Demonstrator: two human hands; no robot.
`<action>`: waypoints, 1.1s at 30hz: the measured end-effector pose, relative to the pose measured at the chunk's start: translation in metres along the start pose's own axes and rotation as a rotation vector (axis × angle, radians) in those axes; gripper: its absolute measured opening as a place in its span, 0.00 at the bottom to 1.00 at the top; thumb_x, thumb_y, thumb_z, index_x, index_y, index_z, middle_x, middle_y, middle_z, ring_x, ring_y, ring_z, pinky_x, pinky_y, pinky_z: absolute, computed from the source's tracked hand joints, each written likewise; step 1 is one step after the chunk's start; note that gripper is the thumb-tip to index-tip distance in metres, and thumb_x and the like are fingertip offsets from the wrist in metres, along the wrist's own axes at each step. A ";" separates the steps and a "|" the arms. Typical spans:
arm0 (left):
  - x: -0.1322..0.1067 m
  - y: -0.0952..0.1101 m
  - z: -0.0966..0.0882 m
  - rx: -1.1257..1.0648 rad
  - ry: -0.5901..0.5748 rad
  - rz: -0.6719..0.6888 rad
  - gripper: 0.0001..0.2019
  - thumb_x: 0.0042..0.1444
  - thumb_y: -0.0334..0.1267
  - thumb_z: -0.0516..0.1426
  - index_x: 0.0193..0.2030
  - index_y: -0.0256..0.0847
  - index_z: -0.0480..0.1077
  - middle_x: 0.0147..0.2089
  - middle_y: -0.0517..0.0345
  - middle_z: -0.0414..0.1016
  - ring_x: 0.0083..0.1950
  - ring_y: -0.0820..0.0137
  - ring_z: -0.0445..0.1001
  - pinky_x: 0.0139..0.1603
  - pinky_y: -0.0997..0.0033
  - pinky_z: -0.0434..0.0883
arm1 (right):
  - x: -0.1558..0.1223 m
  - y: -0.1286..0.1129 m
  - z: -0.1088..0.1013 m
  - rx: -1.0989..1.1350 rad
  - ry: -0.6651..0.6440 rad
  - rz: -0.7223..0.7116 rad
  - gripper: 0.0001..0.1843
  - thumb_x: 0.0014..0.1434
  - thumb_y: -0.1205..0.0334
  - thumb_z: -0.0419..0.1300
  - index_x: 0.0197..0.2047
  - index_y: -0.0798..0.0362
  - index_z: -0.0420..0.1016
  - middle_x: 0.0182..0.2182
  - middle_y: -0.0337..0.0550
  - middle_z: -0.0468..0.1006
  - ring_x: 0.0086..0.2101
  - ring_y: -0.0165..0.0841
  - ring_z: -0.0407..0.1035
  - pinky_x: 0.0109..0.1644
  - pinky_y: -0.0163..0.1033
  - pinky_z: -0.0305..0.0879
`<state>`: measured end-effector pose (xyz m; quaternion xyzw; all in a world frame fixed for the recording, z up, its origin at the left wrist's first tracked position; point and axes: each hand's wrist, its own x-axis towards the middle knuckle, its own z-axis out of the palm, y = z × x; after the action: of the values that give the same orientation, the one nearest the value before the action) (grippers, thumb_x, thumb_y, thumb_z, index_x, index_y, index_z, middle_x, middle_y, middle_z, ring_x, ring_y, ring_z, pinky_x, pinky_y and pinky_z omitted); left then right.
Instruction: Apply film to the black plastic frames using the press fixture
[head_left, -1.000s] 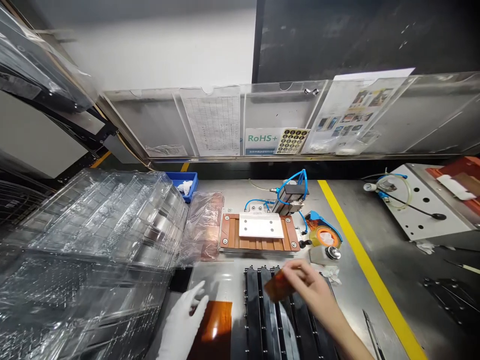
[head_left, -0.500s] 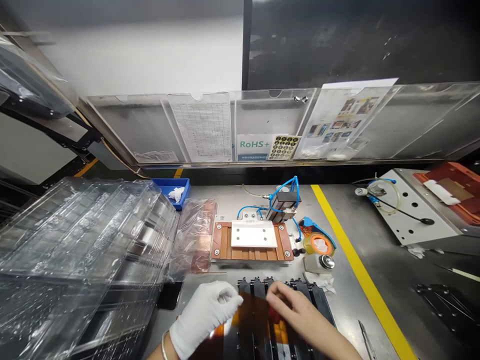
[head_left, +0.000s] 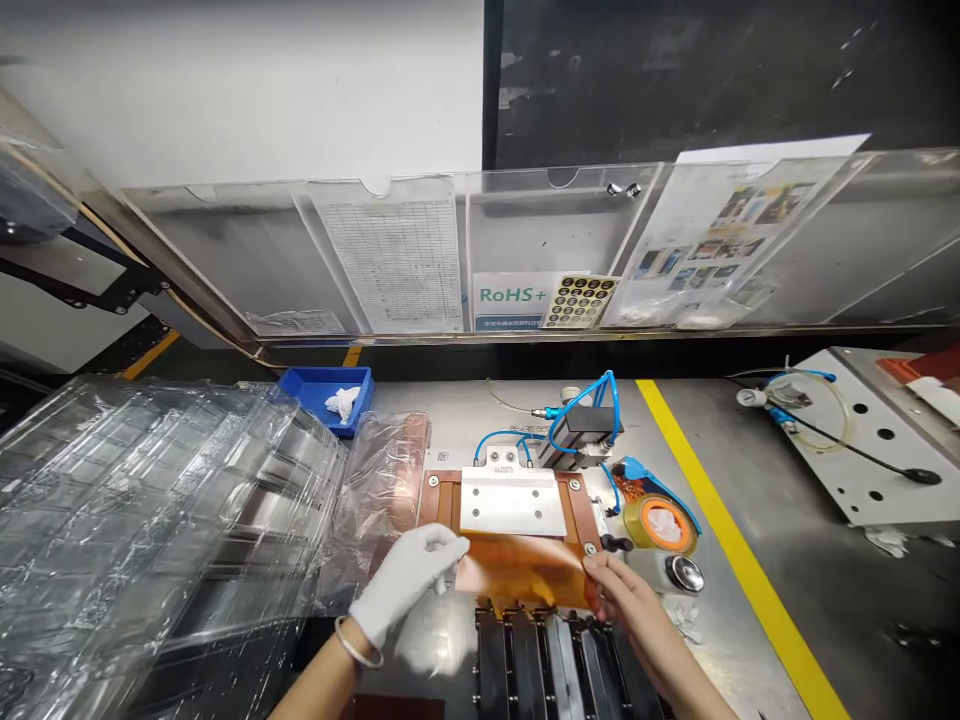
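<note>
A translucent amber film sheet (head_left: pixel 521 572) is stretched between my two hands in front of the brown fixture. My left hand (head_left: pixel 412 570), in a white glove, pinches the sheet's left end. The bare fingers of my right hand (head_left: pixel 619 585) close on its right end. The sheet's far edge lies at the front of the white plate (head_left: pixel 514 502) on the fixture (head_left: pixel 445 497) and covers the fixture's near part. Below the sheet, several black slotted parts (head_left: pixel 559 660) lie side by side on the bench.
Stacked clear plastic trays (head_left: pixel 172 500) fill the left side, with a blue bin (head_left: pixel 289 395) behind them. A bagged copper-coloured stack (head_left: pixel 390 465) lies left of the fixture. To the right are a tape roll (head_left: pixel 637 522), a dispenser bottle (head_left: pixel 684 572) and a grey control box (head_left: pixel 847 450).
Both hands have moved forward from over the black parts to the fixture's front edge and spread apart. The amber sheet has come with them and is now drawn out flat.
</note>
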<state>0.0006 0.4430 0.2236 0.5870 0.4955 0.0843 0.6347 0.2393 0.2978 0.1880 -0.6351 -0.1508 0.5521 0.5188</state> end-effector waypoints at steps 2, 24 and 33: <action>0.021 -0.003 -0.002 0.002 -0.008 -0.009 0.18 0.52 0.54 0.56 0.24 0.42 0.64 0.17 0.69 0.64 0.19 0.75 0.61 0.26 0.72 0.58 | 0.024 -0.006 -0.001 -0.016 0.016 -0.003 0.24 0.45 0.41 0.70 0.22 0.50 0.67 0.17 0.30 0.65 0.20 0.27 0.59 0.24 0.33 0.56; 0.080 -0.010 -0.009 0.196 0.147 -0.123 0.16 0.54 0.53 0.54 0.25 0.45 0.60 0.16 0.70 0.60 0.16 0.74 0.58 0.19 0.72 0.51 | 0.092 -0.029 0.007 -0.248 0.001 0.066 0.15 0.48 0.50 0.61 0.23 0.50 0.63 0.15 0.30 0.68 0.16 0.25 0.62 0.18 0.29 0.55; 0.072 -0.008 -0.009 0.201 0.222 -0.088 0.18 0.52 0.55 0.57 0.24 0.45 0.59 0.20 0.68 0.61 0.18 0.75 0.61 0.21 0.72 0.54 | 0.100 -0.040 -0.009 -0.536 0.001 0.110 0.21 0.54 0.51 0.67 0.19 0.51 0.63 0.10 0.28 0.66 0.11 0.25 0.57 0.16 0.31 0.51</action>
<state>0.0263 0.4962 0.1806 0.6125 0.5937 0.0708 0.5171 0.2964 0.3867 0.1652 -0.7571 -0.2565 0.5196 0.3016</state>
